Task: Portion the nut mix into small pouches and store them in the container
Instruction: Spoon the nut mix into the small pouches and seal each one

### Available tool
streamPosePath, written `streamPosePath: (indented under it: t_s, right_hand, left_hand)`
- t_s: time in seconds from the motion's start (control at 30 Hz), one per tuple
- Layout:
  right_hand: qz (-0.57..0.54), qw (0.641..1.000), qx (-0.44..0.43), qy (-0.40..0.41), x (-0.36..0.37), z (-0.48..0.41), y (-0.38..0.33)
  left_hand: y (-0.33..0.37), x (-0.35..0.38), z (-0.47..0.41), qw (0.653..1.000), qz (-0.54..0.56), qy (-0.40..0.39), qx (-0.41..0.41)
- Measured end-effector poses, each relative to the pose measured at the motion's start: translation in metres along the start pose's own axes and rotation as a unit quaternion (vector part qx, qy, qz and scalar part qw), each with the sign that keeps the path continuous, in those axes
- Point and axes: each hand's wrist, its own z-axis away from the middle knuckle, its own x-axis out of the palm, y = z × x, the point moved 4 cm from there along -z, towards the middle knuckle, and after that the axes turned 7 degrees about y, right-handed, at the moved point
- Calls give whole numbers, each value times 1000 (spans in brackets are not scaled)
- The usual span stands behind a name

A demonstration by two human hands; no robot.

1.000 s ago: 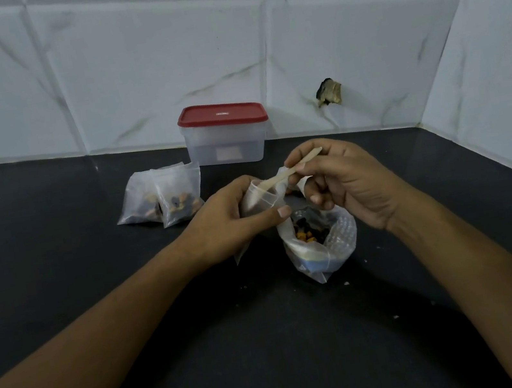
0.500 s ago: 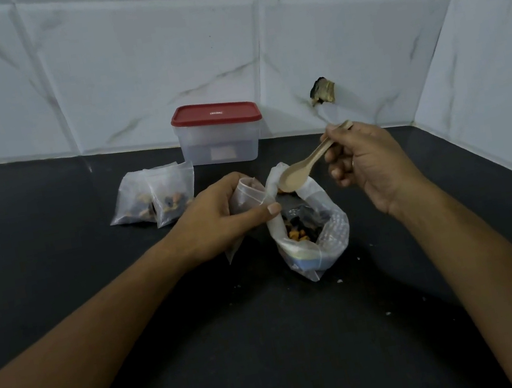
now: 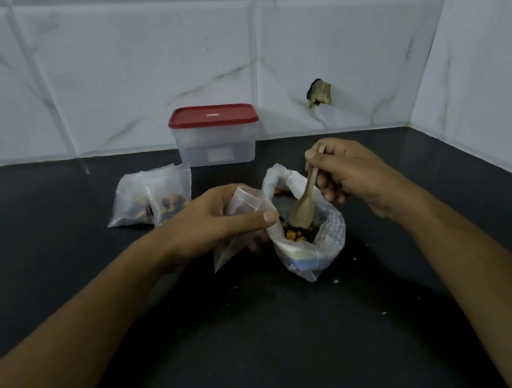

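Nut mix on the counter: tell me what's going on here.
A person is portioning it. The right hand holds a wooden spoon, its bowl down in the open bag of nut mix. The left hand grips a small pouch beside that bag. Two filled pouches lie near the container, whose red lid is on.

Home kitchen corner: dark countertop (image 3: 88, 255), marbled wall tiles (image 3: 143, 77) (white, grey-veined).

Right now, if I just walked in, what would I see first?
In the middle, the right hand holds a wooden spoon in the open bag of nut mix, while the left hand holds a small pouch beside it. Behind, a red-lidded container stands by the wall, with two filled pouches to its left.
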Motion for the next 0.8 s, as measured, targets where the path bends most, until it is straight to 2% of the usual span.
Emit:
streamPosePath:
  t_s: [0.33,0.5,0.8]
  right_hand:
    - [-17,993,107,-46,10,1,15]
    - [-58,983,177,-8,11,0,25]
    - [-110,973,201,24,5,-2,29]
  left_hand:
    - [-2,1,-2,1000,17,3,1]
    - [-2,1,-1,1000,13,6,5]
    - [-6,2,-5,1000,12,29,4]
